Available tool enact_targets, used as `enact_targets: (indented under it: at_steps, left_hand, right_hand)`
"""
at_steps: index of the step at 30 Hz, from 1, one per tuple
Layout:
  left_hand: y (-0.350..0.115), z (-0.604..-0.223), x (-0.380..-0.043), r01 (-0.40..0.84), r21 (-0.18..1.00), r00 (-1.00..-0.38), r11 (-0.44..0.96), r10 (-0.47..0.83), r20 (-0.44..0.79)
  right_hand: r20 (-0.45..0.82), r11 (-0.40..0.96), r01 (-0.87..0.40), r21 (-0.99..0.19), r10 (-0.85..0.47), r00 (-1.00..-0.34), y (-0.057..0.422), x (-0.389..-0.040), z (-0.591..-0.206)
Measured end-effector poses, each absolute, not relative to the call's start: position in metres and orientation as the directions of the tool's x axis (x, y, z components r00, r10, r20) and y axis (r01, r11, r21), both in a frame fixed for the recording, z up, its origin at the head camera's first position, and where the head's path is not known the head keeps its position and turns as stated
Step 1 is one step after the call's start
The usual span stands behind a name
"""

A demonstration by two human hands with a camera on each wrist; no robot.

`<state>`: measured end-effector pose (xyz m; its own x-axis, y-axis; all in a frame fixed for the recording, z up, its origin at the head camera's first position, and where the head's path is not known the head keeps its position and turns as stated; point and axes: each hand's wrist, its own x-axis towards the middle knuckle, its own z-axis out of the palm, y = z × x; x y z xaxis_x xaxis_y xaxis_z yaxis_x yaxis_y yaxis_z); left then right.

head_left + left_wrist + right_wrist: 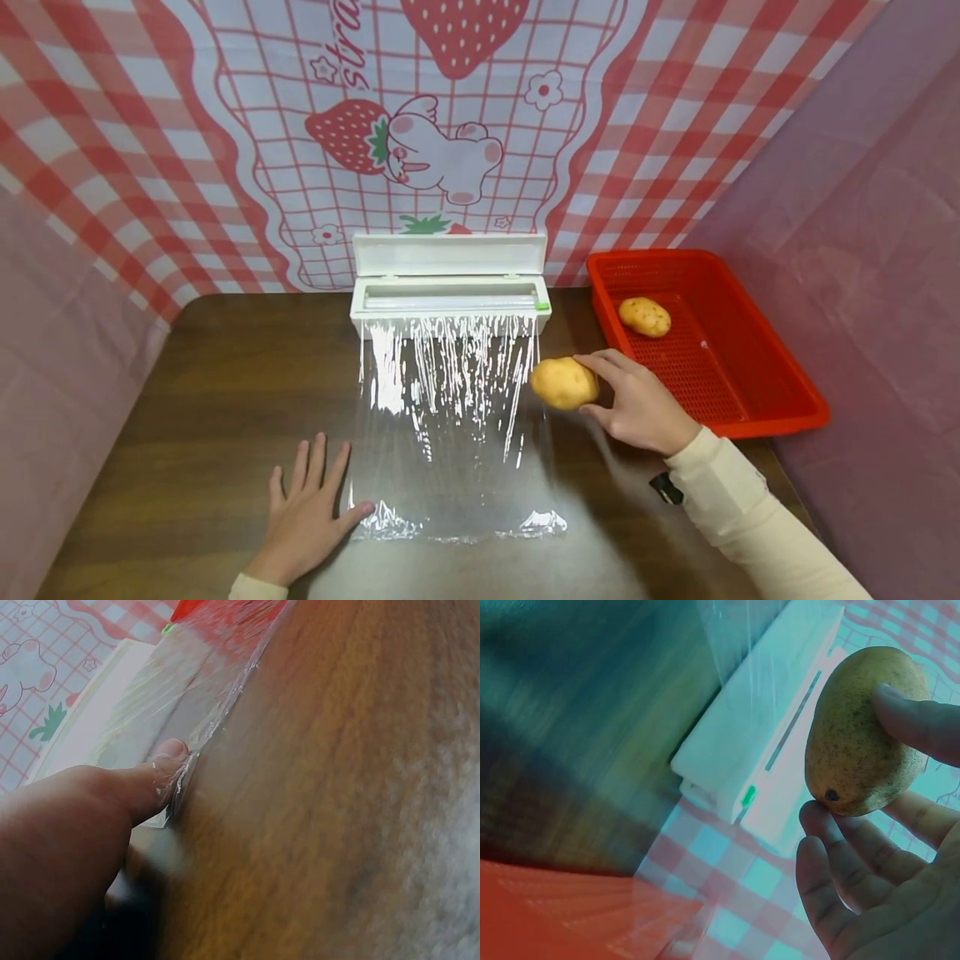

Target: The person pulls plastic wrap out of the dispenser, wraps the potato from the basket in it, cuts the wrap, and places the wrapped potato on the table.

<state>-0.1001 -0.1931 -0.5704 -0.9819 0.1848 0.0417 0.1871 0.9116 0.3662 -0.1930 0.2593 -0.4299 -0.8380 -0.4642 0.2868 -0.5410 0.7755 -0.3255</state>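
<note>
A sheet of clear plastic wrap [457, 467] runs from a white wrap dispenser [452, 302] toward the front of the table. My left hand [303, 517] rests on the table at the sheet's left edge, fingers spread, and its thumb touches the front corner of the film. In the left wrist view, that thumb [154, 776] lies against the film's bunched edge. My right hand [637, 400] holds a potato [564, 383] above the right side of the sheet. The right wrist view shows the potato [866, 731] pinched between thumb and fingers.
To the right stands a red plastic basket [750, 367] with another potato [645, 317] inside. The dispenser's lid [450, 254] is raised. Behind it hangs a checked strawberry cloth [247, 150], and a purple cloth [862, 217] borders the right side.
</note>
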Motion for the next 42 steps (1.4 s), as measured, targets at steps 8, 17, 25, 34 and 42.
enact_targets:
  at_steps: [8, 17, 25, 34, 42]
  left_hand:
    - [-0.194, -0.571, -0.100, 0.187, 0.366, -0.982, 0.912, 0.185, 0.043]
    - [-0.194, -0.570, -0.099, 0.183, 0.366, -0.982, 0.913, 0.185, 0.030]
    - [-0.196, -0.570, -0.100, 0.181, 0.371, -0.983, 0.911, 0.184, 0.030]
    - [-0.196, -0.570, -0.100, 0.183, 0.368, -0.982, 0.912, 0.183, 0.034]
    - [-0.194, -0.571, -0.102, 0.178, 0.368, -0.983, 0.913, 0.185, 0.016]
  right_hand:
    - [0.300, 0.742, -0.587, -0.323, -0.508, -0.808, 0.239, -0.183, -0.429]
    - [0.297, 0.730, -0.599, -0.329, -0.522, -0.799, 0.225, -0.182, -0.431]
    - [0.296, 0.706, -0.616, -0.351, -0.540, -0.788, 0.205, -0.179, -0.440]
    - [0.295, 0.694, -0.626, -0.354, -0.553, -0.779, 0.188, -0.175, -0.447]
    - [0.265, 0.676, -0.640, -0.366, -0.583, -0.768, 0.172, -0.171, -0.456]
